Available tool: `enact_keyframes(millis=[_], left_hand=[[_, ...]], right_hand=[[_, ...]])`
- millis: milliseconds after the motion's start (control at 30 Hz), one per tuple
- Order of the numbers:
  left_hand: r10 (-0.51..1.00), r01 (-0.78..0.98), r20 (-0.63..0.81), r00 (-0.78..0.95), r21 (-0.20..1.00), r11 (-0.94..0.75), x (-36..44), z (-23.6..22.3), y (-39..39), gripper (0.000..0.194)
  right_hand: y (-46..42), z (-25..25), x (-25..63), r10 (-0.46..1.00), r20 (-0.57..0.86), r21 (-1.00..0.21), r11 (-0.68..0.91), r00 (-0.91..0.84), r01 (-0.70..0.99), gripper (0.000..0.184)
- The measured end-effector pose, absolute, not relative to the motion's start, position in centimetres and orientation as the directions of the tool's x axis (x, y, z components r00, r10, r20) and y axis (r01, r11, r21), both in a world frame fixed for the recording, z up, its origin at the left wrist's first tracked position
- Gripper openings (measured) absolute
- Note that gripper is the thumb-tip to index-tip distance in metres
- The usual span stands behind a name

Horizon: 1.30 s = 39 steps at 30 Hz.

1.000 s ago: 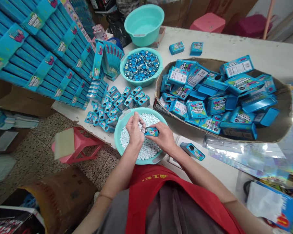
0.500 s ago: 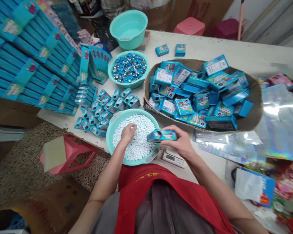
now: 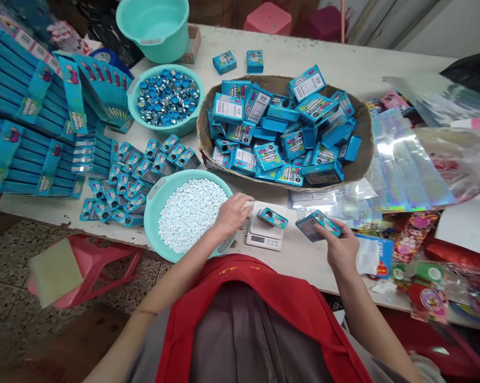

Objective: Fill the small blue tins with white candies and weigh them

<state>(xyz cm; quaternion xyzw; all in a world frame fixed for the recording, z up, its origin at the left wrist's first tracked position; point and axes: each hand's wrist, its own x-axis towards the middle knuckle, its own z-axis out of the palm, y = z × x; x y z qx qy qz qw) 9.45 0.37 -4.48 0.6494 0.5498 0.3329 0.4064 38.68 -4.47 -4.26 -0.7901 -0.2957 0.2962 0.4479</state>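
Observation:
My right hand (image 3: 342,244) grips a small blue candy box (image 3: 318,225) to the right of the scale, its thumb across the box. Another blue candy box (image 3: 273,218), with a dark round hole in its top, lies on the white digital scale (image 3: 266,242). My left hand (image 3: 234,214) hovers between the scale and the right rim of a turquoise basin (image 3: 154,234). Its fingers are drawn together; what they hold, if anything, is hidden. Small white candies (image 3: 192,213) fill much of the basin.
A cardboard tray (image 3: 208,159) heaped with blue boxes stands behind the scale. Several small boxes with holes (image 3: 134,175) cluster left of it, near a basin of blue and silver caps (image 3: 168,101). Plastic sheets (image 3: 403,165) lie at right; a pink stool (image 3: 88,266) stands below.
My left hand has come out of the candies toward the scale. My right hand has moved right with a box. A box now shows on the scale. The camera view has shifted right.

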Motion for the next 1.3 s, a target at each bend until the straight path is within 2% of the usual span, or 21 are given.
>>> enact_keyframes(millis=[133,200,300,367,433,500,567,633,700,733,800,867,900,967,1000,1033,1100,1167,1300], left_hand=[[0.842,0.49,-0.051,0.537,0.832,-0.261,12.9,-6.7,0.9,0.043],[0.791,0.522,-0.102,0.603,0.801,-0.294,14.0,-7.7,1.0,0.043],[0.786,0.536,-0.126,0.606,0.794,-0.286,14.4,-7.9,0.8,0.04],[0.841,0.509,-0.043,0.539,0.813,-0.284,13.2,-7.3,0.5,0.037],[0.945,0.541,0.045,0.323,0.811,-0.223,10.7,-6.8,0.1,0.023],[0.999,0.656,0.044,-0.011,0.754,-0.026,7.3,-6.9,-0.4,0.021],[0.968,0.766,-0.026,-0.25,0.607,0.214,4.0,-7.8,-0.9,0.025],[0.95,0.844,-0.133,-0.283,0.435,0.313,1.6,-9.0,-1.3,0.025],[0.938,0.883,-0.256,-0.235,0.347,0.316,0.4,-9.9,-1.4,0.026],[0.928,0.883,-0.301,-0.219,0.344,0.32,0.2,-10.2,-1.4,0.027],[0.914,0.838,-0.338,-0.226,0.41,0.359,0.0,-10.2,-1.3,0.027],[0.9,0.688,-0.315,-0.3,0.582,0.433,-0.4,-9.9,-1.2,0.03],[0.881,0.536,-0.312,-0.357,0.704,0.467,-0.8,-9.7,-1.3,0.031],[0.809,0.058,-0.398,-0.432,0.883,0.466,-1.7,-9.2,-1.3,0.028],[0.77,-0.21,-0.482,-0.418,0.876,0.434,-2.1,-8.9,-1.3,0.025],[0.738,-0.439,-0.565,-0.37,0.806,0.397,-2.5,-8.6,-1.2,0.023],[0.687,-0.705,-0.679,-0.259,0.619,0.346,-2.8,-8.0,-0.8,0.023],[0.649,-0.79,-0.732,-0.208,0.516,0.33,-2.2,-7.1,0.0,0.024],[0.658,-0.807,-0.745,-0.114,0.456,0.376,2.8,-4.9,1.7,0.041]], right_hand=[[-4.8,-4.8,38.0,0.753,-0.246,-0.878,-0.44,0.61,0.188,0.057],[-4.4,-4.7,37.3,0.776,-0.239,-0.874,-0.434,0.584,0.219,0.056],[-3.7,-4.3,36.1,0.803,-0.238,-0.863,-0.433,0.546,0.26,0.055],[-3.4,-4.2,35.6,0.807,-0.237,-0.856,-0.437,0.541,0.277,0.056],[-3.3,-4.4,35.6,0.805,-0.219,-0.855,-0.43,0.551,0.288,0.056],[-3.3,-4.8,36.0,0.802,-0.205,-0.862,-0.419,0.56,0.285,0.056],[-3.3,-5.4,36.6,0.798,-0.202,-0.865,-0.418,0.568,0.279,0.056],[-3.3,-5.9,37.0,0.786,-0.204,-0.868,-0.421,0.583,0.263,0.056],[-3.3,-6.2,37.2,0.766,-0.208,-0.875,-0.424,0.608,0.235,0.056],[-3.3,-6.2,37.2,0.759,-0.211,-0.878,-0.424,0.616,0.221,0.056],[-3.2,-6.1,37.1,0.752,-0.215,-0.886,-0.419,0.623,0.2,0.055],[-3.2,-5.9,37.1,0.756,-0.214,-0.891,-0.41,0.618,0.193,0.054],[-3.1,-5.8,37.1,0.754,-0.215,-0.894,-0.407,0.62,0.185,0.054],[-3.1,-5.6,37.2,0.739,-0.223,-0.898,-0.409,0.635,0.162,0.055],[-3.1,-5.5,37.3,0.729,-0.229,-0.898,-0.415,0.645,0.15,0.055],[-3.1,-5.5,37.4,0.721,-0.237,-0.897,-0.419,0.652,0.138,0.055],[-3.1,-5.6,37.5,0.713,-0.243,-0.896,-0.424,0.658,0.129,0.054],[-3.1,-5.7,37.6,0.719,-0.238,-0.896,-0.422,0.654,0.138,0.054],[-3.2,-5.9,37.7,0.719,-0.244,-0.896,-0.423,0.65,0.131,0.055]])
